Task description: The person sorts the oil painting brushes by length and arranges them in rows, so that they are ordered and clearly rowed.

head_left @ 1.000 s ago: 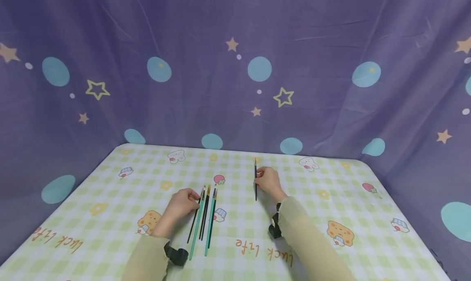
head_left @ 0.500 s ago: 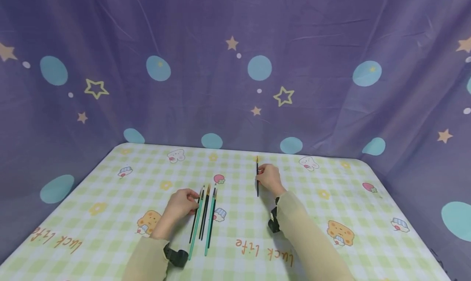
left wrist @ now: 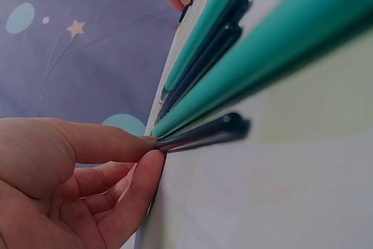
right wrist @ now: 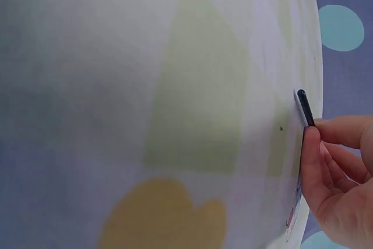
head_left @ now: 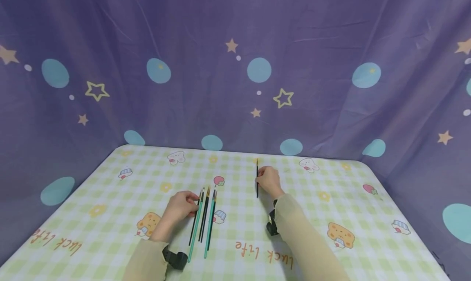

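My right hand [head_left: 269,180] pinches a thin black paintbrush [head_left: 257,190] between thumb and finger, right of the table's middle. Its bristles point to the far edge; in the right wrist view the rounded handle end [right wrist: 303,100] sticks out from the fingertips, close over the cloth. At the left, my left hand [head_left: 182,204] pinches the leftmost black paintbrush [left wrist: 204,132] of a loose group. Beside it lie a teal paintbrush [head_left: 195,237], two black paintbrushes [head_left: 203,221] close together, and another teal paintbrush [head_left: 209,234] overlapping a black one, all with bristles pointing away from me.
A green-and-white checked tablecloth [head_left: 309,252] printed with cartoon figures covers the table. A purple curtain [head_left: 191,97] with stars and blue dots hangs right behind the far edge. A black wrist camera [head_left: 176,259] sits on the left wrist, another camera [head_left: 272,224] on the right.
The right hand has shifted the black paintbrush very slightly to the right and away from me. The left hand and the brush group stay nearly in place.
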Demonstrator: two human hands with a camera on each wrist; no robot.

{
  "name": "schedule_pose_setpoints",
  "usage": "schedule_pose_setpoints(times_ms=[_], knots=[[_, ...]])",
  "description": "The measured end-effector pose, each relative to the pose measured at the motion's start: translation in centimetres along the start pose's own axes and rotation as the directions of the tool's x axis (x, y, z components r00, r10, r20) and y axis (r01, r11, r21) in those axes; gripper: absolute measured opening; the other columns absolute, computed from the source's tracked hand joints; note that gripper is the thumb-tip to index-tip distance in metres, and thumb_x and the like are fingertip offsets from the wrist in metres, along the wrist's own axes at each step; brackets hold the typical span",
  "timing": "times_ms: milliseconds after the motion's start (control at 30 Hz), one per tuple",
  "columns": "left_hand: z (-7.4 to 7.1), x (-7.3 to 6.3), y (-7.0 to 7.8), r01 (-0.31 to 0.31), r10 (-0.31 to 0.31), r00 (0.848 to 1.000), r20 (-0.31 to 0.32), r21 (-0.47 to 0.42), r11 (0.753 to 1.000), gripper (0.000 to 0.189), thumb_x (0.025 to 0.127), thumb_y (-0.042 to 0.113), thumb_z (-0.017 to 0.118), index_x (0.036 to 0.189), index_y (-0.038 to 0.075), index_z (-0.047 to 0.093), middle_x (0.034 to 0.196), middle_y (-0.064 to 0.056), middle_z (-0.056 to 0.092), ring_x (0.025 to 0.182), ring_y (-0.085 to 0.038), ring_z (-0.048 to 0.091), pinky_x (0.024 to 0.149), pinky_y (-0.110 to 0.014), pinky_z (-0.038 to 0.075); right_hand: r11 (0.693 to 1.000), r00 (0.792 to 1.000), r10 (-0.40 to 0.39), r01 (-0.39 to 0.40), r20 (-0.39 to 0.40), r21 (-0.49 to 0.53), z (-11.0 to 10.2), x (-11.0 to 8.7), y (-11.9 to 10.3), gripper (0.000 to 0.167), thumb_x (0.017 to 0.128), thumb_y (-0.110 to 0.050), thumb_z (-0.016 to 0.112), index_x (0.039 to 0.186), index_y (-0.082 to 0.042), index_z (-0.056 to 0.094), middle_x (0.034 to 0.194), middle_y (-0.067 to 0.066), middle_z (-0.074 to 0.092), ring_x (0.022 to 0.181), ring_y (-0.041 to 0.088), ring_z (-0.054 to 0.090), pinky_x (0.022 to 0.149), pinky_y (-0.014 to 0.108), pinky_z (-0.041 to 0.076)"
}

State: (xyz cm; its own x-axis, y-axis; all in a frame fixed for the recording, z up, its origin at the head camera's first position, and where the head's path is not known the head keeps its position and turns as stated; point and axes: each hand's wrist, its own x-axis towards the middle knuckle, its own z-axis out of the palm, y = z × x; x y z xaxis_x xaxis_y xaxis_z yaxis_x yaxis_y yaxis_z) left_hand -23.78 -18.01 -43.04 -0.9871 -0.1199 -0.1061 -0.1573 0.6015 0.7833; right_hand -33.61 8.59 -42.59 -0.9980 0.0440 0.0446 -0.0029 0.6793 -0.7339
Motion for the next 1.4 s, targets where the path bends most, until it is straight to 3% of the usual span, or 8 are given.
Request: schedule_pose_setpoints(times_ms=[433, 667, 867, 1000, 1233, 1333, 1400], knots=[[0.2, 0.1, 0.2, 0.024, -0.024, 1.0, -0.005, 0.007, 1.0, 0.026, 0.074, 0.0, 0.063, 0.099, -0.002, 0.061, 0.072, -0.009, 0.058, 0.054, -0.013, 0.055, 0.049, -0.024, 0.05, 0.998, 1.0, -0.003, 0.003, 0.009, -0.059, -0.2, 0.0, -0.2, 0.025, 0.075, -0.003, 0.063, 0.1, 0.0, 0.066, 0.073, 0.006, 0.065, 0.052, 0.01, 0.058, 0.054, 0.023, 0.048], [0.2, 0.0, 0.3, 0.024, -0.024, 1.0, 0.003, -0.006, 1.0, 0.026, 0.074, 0.0, 0.063, 0.1, -0.002, 0.061, 0.073, -0.009, 0.058, 0.054, -0.014, 0.055, 0.049, -0.024, 0.05, 0.997, 1.0, 0.007, -0.006, 0.015, -0.08, -0.2, 0.2, -0.1, 0.027, 0.075, -0.003, 0.063, 0.101, 0.0, 0.066, 0.08, 0.007, 0.066, 0.058, 0.013, 0.06, 0.056, 0.023, 0.049], [0.0, -0.1, 0.2, 0.016, -0.016, 1.0, 0.008, -0.013, 1.0, 0.026, 0.074, 0.0, 0.062, 0.1, -0.002, 0.061, 0.073, -0.01, 0.058, 0.054, -0.014, 0.055, 0.049, -0.025, 0.05, 0.988, 0.997, -0.067, 0.063, -0.023, -0.144, -0.3, -0.3, -0.7, 0.026, 0.074, -0.006, 0.064, 0.099, -0.002, 0.068, 0.085, 0.007, 0.068, 0.074, 0.019, 0.061, 0.064, 0.028, 0.051], [-0.2, -0.2, 0.2, 0.013, -0.013, 1.0, 0.01, -0.025, 1.0, 0.026, 0.074, 0.0, 0.063, 0.1, -0.002, 0.061, 0.073, -0.01, 0.058, 0.053, -0.014, 0.055, 0.049, -0.025, 0.05, 0.99, 0.995, -0.097, 0.096, -0.004, -0.102, -0.1, -1.0, -1.4, 0.026, 0.075, -0.007, 0.065, 0.1, -0.001, 0.067, 0.084, 0.007, 0.068, 0.07, 0.017, 0.062, 0.059, 0.027, 0.05], [-0.3, -0.2, 0.2, 0.017, -0.016, 1.0, 0.022, -0.03, 0.999, 0.026, 0.075, 0.001, 0.063, 0.1, -0.002, 0.06, 0.074, -0.01, 0.058, 0.054, -0.014, 0.056, 0.05, -0.025, 0.051, 0.995, 0.996, -0.071, 0.075, 0.061, -0.07, 0.6, -2.7, -2.3, 0.037, 0.074, -0.011, 0.068, 0.109, -0.004, 0.061, 0.08, 0.001, 0.066, 0.062, 0.011, 0.059, 0.074, 0.045, 0.048], [-0.3, -0.1, 0.1, 0.024, -0.023, 0.999, 0.028, -0.033, 0.999, 0.026, 0.075, 0.001, 0.063, 0.101, -0.002, 0.06, 0.075, -0.01, 0.057, 0.055, -0.014, 0.056, 0.05, -0.025, 0.051, 0.993, 0.992, -0.105, 0.109, 0.076, -0.051, 1.1, -3.2, -2.2, 0.036, 0.072, -0.01, 0.069, 0.107, -0.001, 0.06, 0.077, 0.003, 0.065, 0.057, 0.01, 0.06, 0.069, 0.036, 0.05], [-0.2, -0.1, 0.1, 0.025, -0.024, 0.999, 0.029, -0.035, 0.999, 0.026, 0.075, 0.001, 0.063, 0.101, -0.002, 0.059, 0.075, -0.011, 0.057, 0.055, -0.014, 0.056, 0.05, -0.025, 0.051, 0.991, 0.987, -0.133, 0.135, 0.091, -0.02, 1.3, -3.5, -2.2, 0.034, 0.072, -0.007, 0.069, 0.103, 0.001, 0.06, 0.077, 0.006, 0.065, 0.053, 0.011, 0.061, 0.058, 0.025, 0.05]])
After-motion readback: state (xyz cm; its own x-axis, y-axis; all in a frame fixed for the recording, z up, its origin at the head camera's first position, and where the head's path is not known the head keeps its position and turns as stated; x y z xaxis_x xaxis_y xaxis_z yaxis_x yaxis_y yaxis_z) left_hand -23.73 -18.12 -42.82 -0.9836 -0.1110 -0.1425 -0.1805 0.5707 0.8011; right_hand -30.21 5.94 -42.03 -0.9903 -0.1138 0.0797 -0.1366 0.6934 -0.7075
